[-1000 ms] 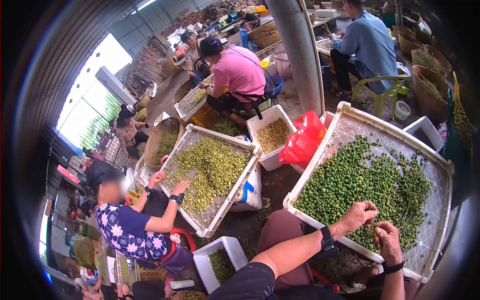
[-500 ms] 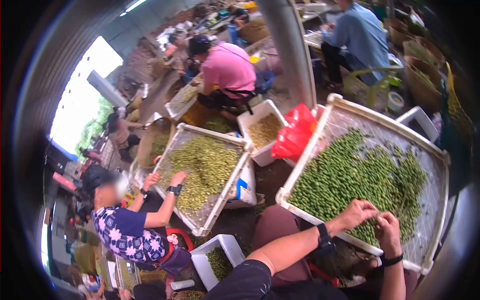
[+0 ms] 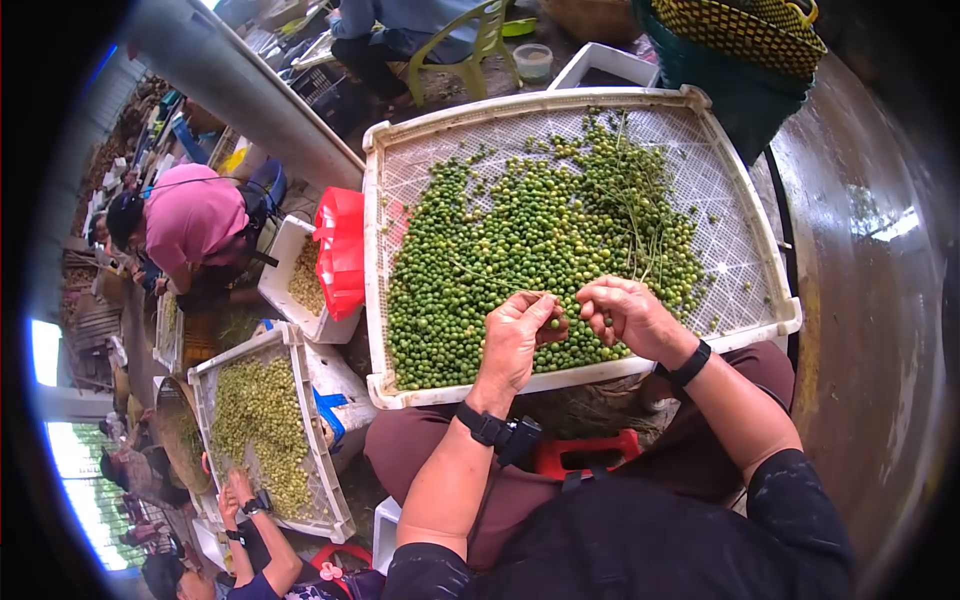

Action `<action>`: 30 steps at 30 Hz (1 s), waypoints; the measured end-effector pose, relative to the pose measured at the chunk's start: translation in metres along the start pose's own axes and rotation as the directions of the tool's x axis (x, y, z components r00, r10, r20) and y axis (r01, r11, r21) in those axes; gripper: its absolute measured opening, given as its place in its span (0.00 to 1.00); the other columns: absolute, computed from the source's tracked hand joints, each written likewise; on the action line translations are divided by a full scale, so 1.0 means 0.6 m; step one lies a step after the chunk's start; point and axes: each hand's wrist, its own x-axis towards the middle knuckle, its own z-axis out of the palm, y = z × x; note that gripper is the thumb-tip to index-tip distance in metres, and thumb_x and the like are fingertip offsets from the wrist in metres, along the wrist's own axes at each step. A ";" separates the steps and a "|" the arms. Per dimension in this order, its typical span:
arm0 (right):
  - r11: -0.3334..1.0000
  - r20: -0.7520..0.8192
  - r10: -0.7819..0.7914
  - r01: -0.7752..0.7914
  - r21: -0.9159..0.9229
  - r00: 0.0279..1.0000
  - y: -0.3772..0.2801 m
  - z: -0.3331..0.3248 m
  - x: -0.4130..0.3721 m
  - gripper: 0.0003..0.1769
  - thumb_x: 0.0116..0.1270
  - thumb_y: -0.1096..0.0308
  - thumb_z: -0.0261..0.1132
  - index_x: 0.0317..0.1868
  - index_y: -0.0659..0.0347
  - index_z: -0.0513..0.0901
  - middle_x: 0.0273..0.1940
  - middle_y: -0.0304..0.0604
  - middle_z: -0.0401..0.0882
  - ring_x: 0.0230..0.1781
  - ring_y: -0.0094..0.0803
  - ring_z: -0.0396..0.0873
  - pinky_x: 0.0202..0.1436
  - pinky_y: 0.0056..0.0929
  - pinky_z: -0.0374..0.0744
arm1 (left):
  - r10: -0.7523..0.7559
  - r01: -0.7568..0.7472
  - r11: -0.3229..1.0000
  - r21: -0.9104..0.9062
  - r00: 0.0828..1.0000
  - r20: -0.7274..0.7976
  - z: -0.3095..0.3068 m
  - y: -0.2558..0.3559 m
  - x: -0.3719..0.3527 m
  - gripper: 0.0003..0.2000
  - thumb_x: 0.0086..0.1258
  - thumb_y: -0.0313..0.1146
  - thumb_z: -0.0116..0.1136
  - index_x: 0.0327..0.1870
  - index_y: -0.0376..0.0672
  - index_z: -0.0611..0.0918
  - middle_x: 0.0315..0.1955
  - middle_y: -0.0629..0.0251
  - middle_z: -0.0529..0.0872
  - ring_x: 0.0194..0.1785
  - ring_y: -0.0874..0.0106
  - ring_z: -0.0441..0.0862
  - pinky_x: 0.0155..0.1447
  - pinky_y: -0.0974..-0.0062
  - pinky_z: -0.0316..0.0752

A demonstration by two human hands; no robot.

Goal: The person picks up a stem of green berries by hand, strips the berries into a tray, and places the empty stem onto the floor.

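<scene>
Small round green berries [image 3: 490, 250], some still on thin stems [image 3: 640, 205], cover much of a white mesh-bottomed tray [image 3: 735, 190] in front of my lap. Over the tray's near side, my left hand [image 3: 512, 340] is closed in a pinch, with a green berry [image 3: 555, 323] showing at its fingertips. Close to its right, my right hand [image 3: 637, 318] has its fingers curled together above the berries. What lies inside those fingers is mostly hidden. The two hands are slightly apart.
A red plastic bag [image 3: 341, 250] touches the tray's left side, near a white box [image 3: 284, 252] of paler pieces. At lower left, a co-worker's hands [image 3: 237, 492] are beside another berry tray [image 3: 325, 455]. A woven basket [image 3: 735, 40] stands at upper right.
The view has swung right and down, bringing the tray to the middle. My hands, touching or nearly so before, are now a little apart over the berries.
</scene>
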 end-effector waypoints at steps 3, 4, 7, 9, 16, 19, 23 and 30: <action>0.983 0.000 -0.028 0.027 -0.183 1.000 0.011 -0.005 0.003 0.12 0.77 0.60 0.65 0.47 0.61 0.82 0.31 0.33 0.81 0.25 0.17 0.78 0.23 0.18 0.75 | 0.011 -0.012 0.999 0.030 1.000 0.005 0.004 -0.003 -0.001 0.07 0.78 0.33 0.62 0.47 0.39 0.85 0.37 0.65 0.88 0.38 0.73 0.87 0.43 0.70 0.87; 0.979 -0.006 -0.024 0.022 -0.203 1.000 0.012 -0.005 0.003 0.12 0.77 0.59 0.65 0.46 0.60 0.82 0.30 0.32 0.81 0.24 0.17 0.77 0.23 0.17 0.74 | 0.020 -0.020 0.999 0.026 1.000 -0.003 0.006 -0.003 -0.001 0.07 0.78 0.33 0.62 0.47 0.38 0.85 0.37 0.65 0.88 0.38 0.73 0.87 0.43 0.71 0.87; 0.973 -0.058 0.004 -0.017 -0.230 0.998 0.002 0.009 -0.007 0.15 0.78 0.54 0.64 0.41 0.59 0.82 0.27 0.28 0.78 0.22 0.15 0.74 0.23 0.17 0.72 | 0.040 -0.039 0.999 0.016 0.999 -0.032 0.007 -0.005 0.002 0.07 0.78 0.32 0.62 0.46 0.38 0.84 0.37 0.65 0.88 0.37 0.73 0.87 0.43 0.71 0.87; 0.957 -0.054 -0.016 0.000 -0.290 0.998 -0.006 0.018 -0.011 0.19 0.77 0.50 0.65 0.40 0.59 0.83 0.25 0.27 0.76 0.22 0.15 0.71 0.24 0.18 0.70 | 0.047 -0.045 0.998 0.037 0.997 -0.061 -0.001 -0.009 0.007 0.07 0.78 0.33 0.62 0.46 0.38 0.84 0.37 0.64 0.88 0.37 0.74 0.87 0.43 0.71 0.87; 0.853 -0.028 -0.145 0.110 -0.510 0.989 0.035 0.017 0.004 0.15 0.71 0.60 0.69 0.30 0.60 0.79 0.19 0.31 0.73 0.16 0.17 0.67 0.18 0.20 0.65 | 0.136 -0.132 0.972 0.193 0.991 -0.008 0.003 -0.033 0.014 0.07 0.77 0.35 0.62 0.43 0.40 0.85 0.33 0.70 0.87 0.33 0.81 0.83 0.36 0.80 0.78; 0.876 -0.086 -0.143 0.086 -0.474 0.986 0.019 0.027 -0.004 0.12 0.71 0.64 0.68 0.32 0.59 0.79 0.20 0.31 0.74 0.16 0.16 0.67 0.18 0.19 0.65 | 0.096 -0.095 0.985 0.144 0.995 -0.003 0.013 -0.029 0.013 0.07 0.79 0.35 0.60 0.43 0.43 0.83 0.31 0.73 0.85 0.30 0.83 0.79 0.34 0.82 0.74; 0.888 -0.098 -0.191 0.129 -0.442 0.977 0.023 0.024 0.000 0.13 0.72 0.63 0.68 0.30 0.58 0.78 0.20 0.30 0.73 0.16 0.16 0.66 0.18 0.18 0.64 | 0.086 -0.084 0.995 -0.052 0.996 0.038 0.012 -0.035 0.013 0.07 0.80 0.36 0.59 0.44 0.44 0.83 0.32 0.74 0.85 0.32 0.83 0.80 0.36 0.81 0.77; 0.984 0.005 -0.146 0.146 -0.104 0.989 0.023 0.002 0.002 0.06 0.72 0.65 0.66 0.41 0.55 0.78 0.29 0.32 0.79 0.20 0.17 0.71 0.19 0.16 0.67 | 0.030 -0.031 0.974 -0.225 1.000 -0.010 0.008 -0.026 0.005 0.06 0.80 0.36 0.59 0.45 0.45 0.81 0.36 0.71 0.87 0.37 0.79 0.85 0.43 0.76 0.84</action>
